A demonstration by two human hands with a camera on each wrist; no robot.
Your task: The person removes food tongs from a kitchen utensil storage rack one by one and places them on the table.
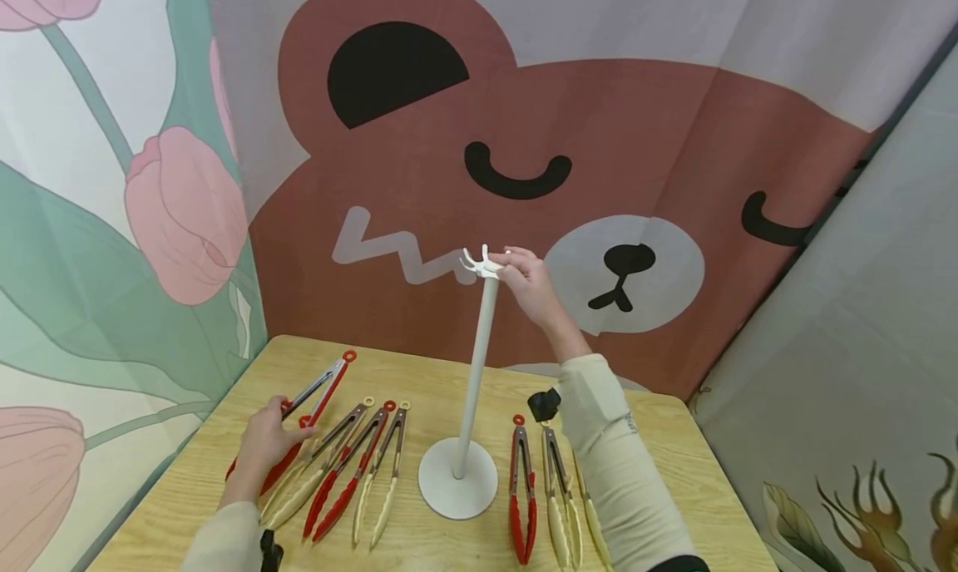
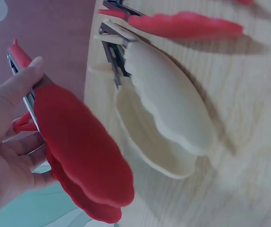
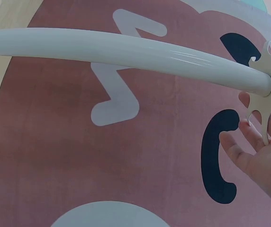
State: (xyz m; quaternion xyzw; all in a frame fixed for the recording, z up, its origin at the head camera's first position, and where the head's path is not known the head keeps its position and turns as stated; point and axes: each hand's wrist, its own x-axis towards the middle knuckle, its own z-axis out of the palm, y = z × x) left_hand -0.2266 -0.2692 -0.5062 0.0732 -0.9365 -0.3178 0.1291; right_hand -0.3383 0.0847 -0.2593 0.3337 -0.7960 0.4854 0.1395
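Observation:
My left hand [image 1: 268, 443] grips red-tipped tongs [image 2: 81, 142] at the left of the table, thumb on one arm and fingers behind the other. In the left wrist view their scalloped red heads hang beside cream-tipped tongs [image 2: 168, 94] lying on the wood. Up at the top of a white upright stand [image 1: 479, 364], my right hand [image 1: 527, 283] holds one side of the white hook ring [image 1: 481, 264]. Its thumb and fingers are around a hook in the right wrist view [image 3: 263, 156], partly hidden by the ring. The stand's round base [image 1: 441, 489] rests on the table.
Red-tipped tongs [image 1: 348, 480] and cream-tipped tongs [image 1: 385, 472] lie left of the base. To its right lie red-tipped tongs [image 1: 522, 505] and cream-tipped tongs [image 1: 561, 505], with another cream pair partly under the right sleeve [image 1: 617, 456]. A bear-print curtain [image 1: 636, 140] hangs behind the wooden table [image 1: 688, 472].

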